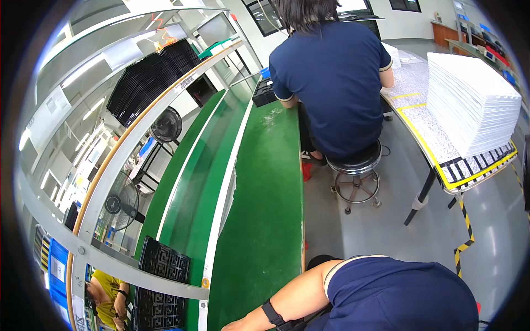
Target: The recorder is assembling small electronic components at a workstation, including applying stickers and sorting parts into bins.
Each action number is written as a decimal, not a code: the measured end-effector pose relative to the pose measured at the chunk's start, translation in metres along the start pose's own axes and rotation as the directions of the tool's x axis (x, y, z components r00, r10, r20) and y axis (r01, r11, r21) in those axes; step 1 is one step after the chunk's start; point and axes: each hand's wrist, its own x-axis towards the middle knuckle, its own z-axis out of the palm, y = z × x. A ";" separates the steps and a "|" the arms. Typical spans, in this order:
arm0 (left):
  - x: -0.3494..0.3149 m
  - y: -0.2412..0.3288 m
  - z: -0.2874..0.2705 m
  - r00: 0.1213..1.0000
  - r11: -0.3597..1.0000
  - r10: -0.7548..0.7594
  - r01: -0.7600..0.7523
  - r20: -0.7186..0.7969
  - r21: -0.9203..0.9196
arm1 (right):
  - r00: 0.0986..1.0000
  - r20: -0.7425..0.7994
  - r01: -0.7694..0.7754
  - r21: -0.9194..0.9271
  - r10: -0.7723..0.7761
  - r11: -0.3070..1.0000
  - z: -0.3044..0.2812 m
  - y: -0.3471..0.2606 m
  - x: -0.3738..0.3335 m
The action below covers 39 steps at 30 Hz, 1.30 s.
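My right forearm, with a black strap (271, 313) around it, reaches leftward along the lower edge from a navy sleeve (397, 289). Only the back part of my right hand (234, 326) shows, over the near end of the green bench top (259, 209). Its fingers are cut off by the picture's edge, so whatever they may hold is hidden. My left hand is out of view. Past the white rail, left of my right hand, a black moulded plastic tray (164, 259) leans on the green conveyor belt (193, 187), partly behind a metal frame bar.
A co-worker in navy (334, 83) sits on a round stool (356, 165) ahead, beside a black crate (264, 92). White sheets are stacked (464, 105) on the right-hand table. Someone in yellow (107, 289) works across the line. Stacked black trays (149, 83) and fans (165, 124) stand beyond.
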 end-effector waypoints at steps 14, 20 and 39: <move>-0.003 0.001 -0.011 0.988 0.987 -0.153 0.155 0.038 -0.045 | 0.987 0.033 -0.154 -0.024 0.154 0.988 -0.013 0.000 -0.001; -0.006 0.029 -0.005 0.996 0.967 -0.059 0.074 0.065 -0.246 | 0.994 0.080 -0.068 -0.005 0.068 0.998 0.001 0.000 0.000; 0.003 0.019 0.014 0.997 0.997 0.023 -0.017 -0.077 0.081 | 0.896 0.042 -0.443 0.094 0.441 0.891 -0.015 -0.002 -0.004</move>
